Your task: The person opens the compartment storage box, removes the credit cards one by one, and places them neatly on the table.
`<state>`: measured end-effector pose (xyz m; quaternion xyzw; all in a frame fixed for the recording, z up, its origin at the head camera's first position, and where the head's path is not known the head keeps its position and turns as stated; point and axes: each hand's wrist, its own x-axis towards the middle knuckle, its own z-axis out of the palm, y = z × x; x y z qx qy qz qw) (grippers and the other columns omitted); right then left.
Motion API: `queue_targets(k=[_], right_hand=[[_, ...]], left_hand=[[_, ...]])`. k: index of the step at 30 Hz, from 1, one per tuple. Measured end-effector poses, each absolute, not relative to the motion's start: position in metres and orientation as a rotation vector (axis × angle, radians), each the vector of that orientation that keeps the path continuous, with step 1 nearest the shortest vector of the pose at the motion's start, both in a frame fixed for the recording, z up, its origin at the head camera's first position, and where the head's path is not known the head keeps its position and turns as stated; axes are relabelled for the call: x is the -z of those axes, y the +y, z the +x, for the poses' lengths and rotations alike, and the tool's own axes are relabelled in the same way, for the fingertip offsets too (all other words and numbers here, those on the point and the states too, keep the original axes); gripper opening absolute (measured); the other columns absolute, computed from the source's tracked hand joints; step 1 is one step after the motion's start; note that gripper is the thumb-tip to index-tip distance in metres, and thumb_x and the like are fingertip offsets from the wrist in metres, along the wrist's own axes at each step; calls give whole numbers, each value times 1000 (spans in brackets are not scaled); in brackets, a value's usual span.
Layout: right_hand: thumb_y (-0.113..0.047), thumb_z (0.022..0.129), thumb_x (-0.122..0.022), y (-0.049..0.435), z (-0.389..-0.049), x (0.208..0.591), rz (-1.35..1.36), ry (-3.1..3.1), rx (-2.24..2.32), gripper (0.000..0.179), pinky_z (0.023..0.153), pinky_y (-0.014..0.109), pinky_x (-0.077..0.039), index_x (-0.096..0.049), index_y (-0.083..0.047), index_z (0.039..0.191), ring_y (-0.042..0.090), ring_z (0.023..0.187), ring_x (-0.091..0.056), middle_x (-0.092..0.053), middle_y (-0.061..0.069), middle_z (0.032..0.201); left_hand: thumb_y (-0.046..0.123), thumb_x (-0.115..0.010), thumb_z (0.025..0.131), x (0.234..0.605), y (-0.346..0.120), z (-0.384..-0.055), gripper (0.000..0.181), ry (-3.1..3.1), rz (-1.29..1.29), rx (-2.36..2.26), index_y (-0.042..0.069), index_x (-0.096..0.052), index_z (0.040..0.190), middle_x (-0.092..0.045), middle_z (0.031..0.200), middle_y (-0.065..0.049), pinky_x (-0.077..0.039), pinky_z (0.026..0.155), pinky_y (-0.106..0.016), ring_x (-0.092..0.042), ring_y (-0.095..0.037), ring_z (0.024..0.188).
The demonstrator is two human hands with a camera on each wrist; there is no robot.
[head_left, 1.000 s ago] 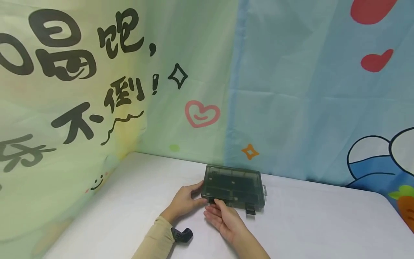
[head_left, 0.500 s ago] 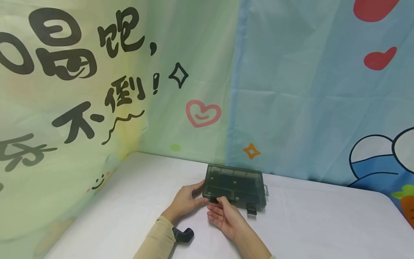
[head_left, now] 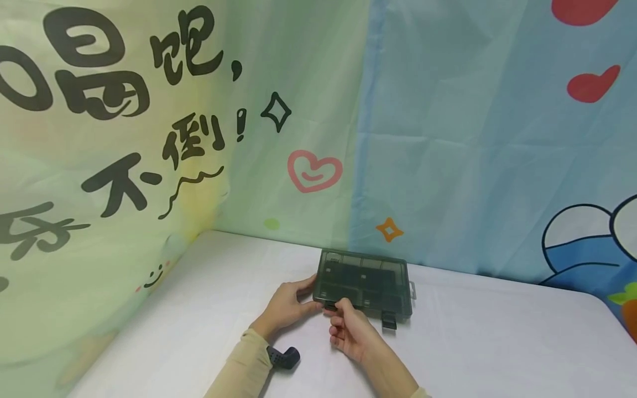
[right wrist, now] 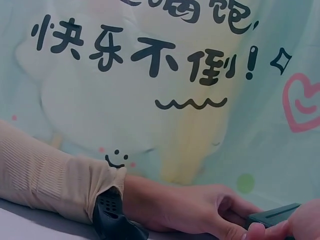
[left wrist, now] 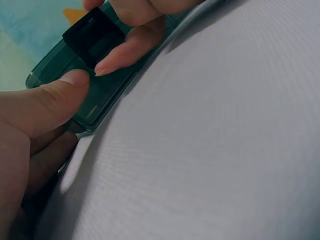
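A dark green, see-through compartment box (head_left: 365, 282) with a lid lies on the white table in the head view. My left hand (head_left: 286, 307) grips its near left corner, thumb against the front side (left wrist: 97, 102). With thumb and forefinger, my right hand (head_left: 355, 334) pinches the black left latch (left wrist: 93, 36) on the front; its other fingers are curled in. The black right latch (head_left: 389, 320) sticks out from the front side. In the right wrist view only a bit of the box (right wrist: 272, 214) shows behind the hands. Its contents cannot be made out.
The white tabletop (head_left: 487, 337) spreads around the box. Behind and to the left hangs a printed cloth (head_left: 428, 138) with hearts and lettering, close to the box's far side. A dark wrist strap (head_left: 283, 358) sits on the left sleeve.
My right hand's lower fingers have curled in while its thumb and forefinger stay at the left latch. The left hand keeps its place on the corner. The head view has shifted slightly.
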<state>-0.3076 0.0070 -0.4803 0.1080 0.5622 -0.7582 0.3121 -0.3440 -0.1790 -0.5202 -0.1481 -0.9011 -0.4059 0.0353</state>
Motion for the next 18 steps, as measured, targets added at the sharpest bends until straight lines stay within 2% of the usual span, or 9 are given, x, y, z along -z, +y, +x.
queue_targets(k=[4,9,18], right_hand=[[-24,91,-39,9,-309,481,248,1464,1996,37,52,15,-41,-51,3,113,3,56,-41,-34,-13,55],[-23,92,-38,14,-314,483,194,1423,1970,34,54,15,-44,-50,1,113,1,56,-42,-35,-14,55],[-19,92,-37,21,-318,482,170,1358,1950,28,52,13,-44,-50,0,107,-2,52,-41,-34,-14,53]], left_hand=[[34,-75,79,520,-179,-344,68,-2771,-466,1258,14,-49,139,-61,130,-3,-44,106,-39,-57,-19,122],[34,-74,80,518,-179,-344,64,-2776,-475,1262,12,-52,137,-62,128,-3,-44,106,-39,-58,-19,120],[40,-74,79,521,-179,-345,65,-2764,-478,1250,13,-54,135,-63,127,-2,-45,105,-40,-58,-20,120]])
